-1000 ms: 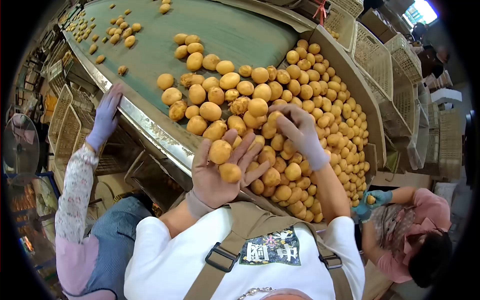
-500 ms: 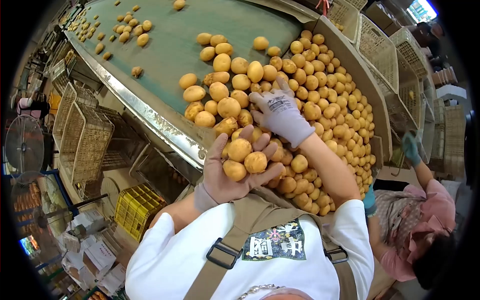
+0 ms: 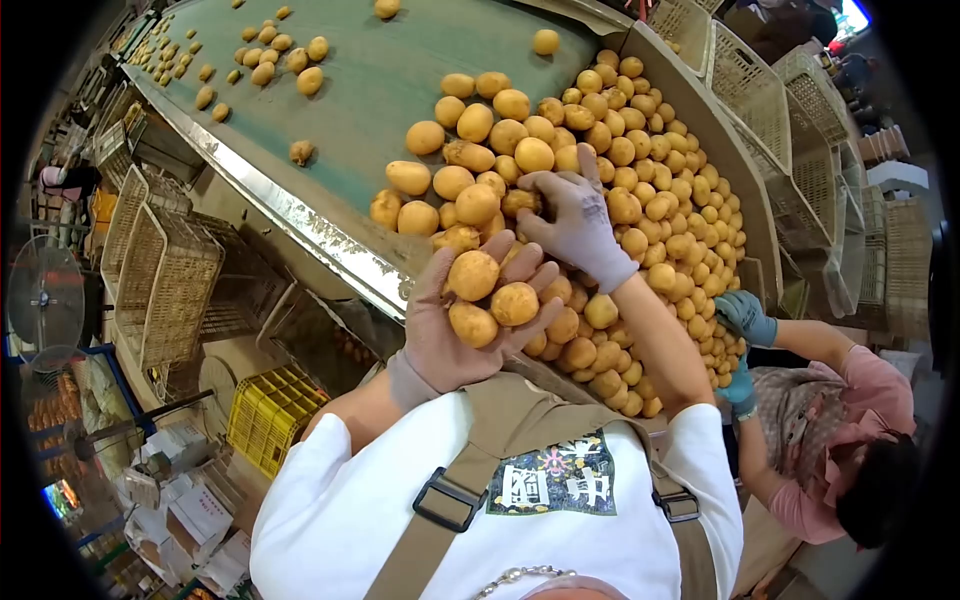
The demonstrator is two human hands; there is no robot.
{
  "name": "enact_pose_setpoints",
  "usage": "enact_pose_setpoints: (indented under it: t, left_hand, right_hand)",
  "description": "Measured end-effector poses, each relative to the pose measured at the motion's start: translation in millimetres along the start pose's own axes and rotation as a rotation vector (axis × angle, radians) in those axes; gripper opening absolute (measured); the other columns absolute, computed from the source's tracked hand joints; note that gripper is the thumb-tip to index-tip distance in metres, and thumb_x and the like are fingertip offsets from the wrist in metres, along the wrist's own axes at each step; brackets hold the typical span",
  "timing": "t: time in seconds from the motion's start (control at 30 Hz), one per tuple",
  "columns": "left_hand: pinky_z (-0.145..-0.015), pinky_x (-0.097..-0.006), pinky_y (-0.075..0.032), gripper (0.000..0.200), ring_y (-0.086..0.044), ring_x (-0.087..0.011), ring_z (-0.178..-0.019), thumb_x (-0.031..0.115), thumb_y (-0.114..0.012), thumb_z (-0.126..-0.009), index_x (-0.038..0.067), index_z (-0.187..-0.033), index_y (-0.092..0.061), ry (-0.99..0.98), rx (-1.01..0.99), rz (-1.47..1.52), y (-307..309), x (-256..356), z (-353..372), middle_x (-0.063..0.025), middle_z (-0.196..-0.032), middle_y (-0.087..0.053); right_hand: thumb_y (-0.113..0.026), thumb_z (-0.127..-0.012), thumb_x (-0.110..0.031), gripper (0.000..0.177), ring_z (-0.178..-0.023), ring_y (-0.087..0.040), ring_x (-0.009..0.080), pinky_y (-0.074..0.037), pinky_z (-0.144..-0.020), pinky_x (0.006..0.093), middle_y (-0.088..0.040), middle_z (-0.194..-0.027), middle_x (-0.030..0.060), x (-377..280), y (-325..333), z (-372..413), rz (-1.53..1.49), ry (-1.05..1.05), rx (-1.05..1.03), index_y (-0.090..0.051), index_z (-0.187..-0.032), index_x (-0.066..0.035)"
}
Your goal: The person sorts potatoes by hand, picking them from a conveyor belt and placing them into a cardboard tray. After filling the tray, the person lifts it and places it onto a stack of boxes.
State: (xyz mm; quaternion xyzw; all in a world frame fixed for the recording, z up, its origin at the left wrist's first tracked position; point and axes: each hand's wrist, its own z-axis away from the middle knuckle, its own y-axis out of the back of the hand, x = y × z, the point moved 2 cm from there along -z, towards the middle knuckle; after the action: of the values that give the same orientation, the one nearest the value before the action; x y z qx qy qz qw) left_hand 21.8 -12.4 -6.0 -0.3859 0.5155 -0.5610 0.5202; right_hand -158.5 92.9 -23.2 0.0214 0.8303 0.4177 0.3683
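Note:
Yellow-brown potatoes point(image 3: 690, 215) lie in a large heap at the end of a green belt point(image 3: 350, 90). My left hand point(image 3: 475, 315), in a grey-mauve glove, is palm up and cradles three potatoes point(image 3: 472, 275) between palm and bent fingers. Further forward and to the right, my right hand point(image 3: 575, 220), gloved in light grey, reaches down into the heap. Its thumb and fingers are round a darker, blemished potato point(image 3: 520, 202), with the index finger stretched out over the pile. More potatoes lie against both hands.
A metal rim point(image 3: 290, 215) edges the belt on the left. Past it stand beige crates point(image 3: 180, 285) and a yellow crate point(image 3: 275, 420). At the right, a co-worker point(image 3: 840, 430) in pink has both blue-gloved hands at the heap. Pale crates point(image 3: 750, 90) line the back right.
My right hand has curled its fingers round a blemished potato. The belt's potatoes have shifted right. The co-worker's raised hand has come down to the heap. My left hand still holds its potatoes.

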Motion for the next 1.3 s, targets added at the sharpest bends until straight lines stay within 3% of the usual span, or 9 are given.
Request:
enact_pose_setpoints:
  t: [0.13, 0.27, 0.6, 0.77, 0.93, 1.0, 1.07, 1.17, 1.3]
  left_hand:
    - [-0.123, -0.0563, -0.028, 0.058, -0.033, -0.0352, -0.149, 0.056, -0.048, -0.1, 0.025, -0.149, -0.05, -0.038, -0.013, 0.034, -1, 2, 7, -0.0099, -0.161, -0.038]
    - [-0.119, -0.0597, -0.032, 0.064, -0.037, -0.0339, -0.146, 0.056, -0.045, -0.101, 0.03, -0.158, -0.034, 0.007, -0.122, 0.046, 7, -7, 1, -0.0048, -0.163, -0.033]
    - [-0.12, -0.0471, -0.034, 0.065, -0.039, -0.0285, -0.145, 0.054, -0.042, -0.103, 0.021, -0.159, -0.035, -0.063, 0.069, -0.115, 5, -12, -2, -0.0107, -0.16, -0.038]
    - [-0.122, -0.0425, -0.031, 0.068, -0.039, -0.0293, -0.146, 0.054, -0.039, -0.104, 0.018, -0.16, -0.031, -0.067, 0.086, -0.218, -6, -12, -9, -0.0139, -0.16, -0.037]
    - [-0.116, -0.0595, -0.035, 0.064, -0.042, -0.0361, -0.142, 0.058, -0.044, -0.102, 0.025, -0.156, -0.038, 0.141, -0.01, -0.079, -12, -17, -13, -0.0142, -0.155, -0.042]
    - [-0.107, -0.0709, -0.039, 0.059, -0.045, -0.0412, -0.139, 0.061, -0.049, -0.099, 0.032, -0.151, -0.044, 0.26, 0.06, 0.188, 5, -19, -18, -0.0161, -0.151, -0.044]
    - [-0.107, -0.0693, -0.04, 0.061, -0.046, -0.0418, -0.138, 0.06, -0.051, -0.098, 0.031, -0.151, -0.045, 0.337, 0.072, 0.296, 6, -24, -13, -0.0175, -0.151, -0.043]
    - [-0.107, -0.0675, -0.042, 0.062, -0.047, -0.0427, -0.137, 0.06, -0.056, -0.097, 0.03, -0.15, -0.046, 0.362, 0.011, 0.35, 7, -25, -20, -0.0193, -0.151, -0.042]
    - [-0.106, -0.0666, -0.044, 0.064, -0.047, -0.0424, -0.137, 0.062, -0.055, -0.096, 0.031, -0.151, -0.045, 0.288, -0.041, 0.255, -3, -20, -21, -0.018, -0.15, -0.043]
  right_hand:
    - [-0.068, -0.084, -0.013, 0.028, -0.093, -0.065, 0.0207, -0.042, -0.107, 0.0428, -0.066, -0.097, 0.0118, -18, 19, 29, -0.594, -0.309, 0.215, -0.067, -0.111, -0.006]
    - [-0.075, -0.082, -0.018, 0.038, -0.101, -0.062, 0.0341, -0.045, -0.098, 0.0494, -0.065, -0.122, 0.0096, -64, 49, 44, 0.003, 0.228, -0.089, -0.067, -0.118, -0.009]
    - [-0.083, -0.072, -0.04, 0.055, -0.099, -0.06, 0.0215, -0.038, -0.106, 0.0538, -0.062, -0.102, 0.002, -92, 52, 76, 0.309, 0.329, -0.097, -0.068, -0.12, -0.018]
    - [-0.081, -0.071, -0.03, 0.047, -0.089, -0.061, 0.0198, -0.033, -0.112, 0.058, -0.061, -0.082, 0.0003, -85, 45, 75, 0.155, 0.311, -0.037, -0.068, -0.114, -0.017]
    - [-0.079, -0.068, -0.026, 0.041, -0.081, -0.06, 0.0205, -0.034, -0.113, 0.0566, -0.062, -0.081, 0.0006, -75, 95, 60, 0.226, 0.509, -0.122, -0.069, -0.107, -0.018]
    - [-0.077, -0.077, -0.033, 0.032, -0.078, -0.06, 0.0253, -0.046, -0.093, 0.0462, -0.063, -0.09, 0.0077, -17, 145, 36, 0.421, 0.146, 0.203, -0.067, -0.101, -0.013]
    - [-0.07, -0.089, -0.026, 0.025, -0.077, -0.063, 0.0254, -0.053, -0.069, 0.041, -0.065, -0.091, 0.0093, 60, 176, 9, 0.603, -0.051, 0.623, -0.067, -0.104, -0.005]
    - [-0.067, -0.091, -0.014, 0.031, -0.103, -0.07, 0.0336, -0.057, -0.088, 0.0414, -0.07, -0.117, 0.0186, 81, 161, -23, 0.412, -0.005, 0.412, -0.065, -0.119, 0.001]
    - [-0.063, -0.092, -0.022, 0.032, -0.105, -0.068, 0.0349, -0.053, -0.095, 0.0452, -0.069, -0.118, 0.0148, 102, 61, -77, 0.511, -0.025, -0.173, -0.067, -0.122, -0.01]
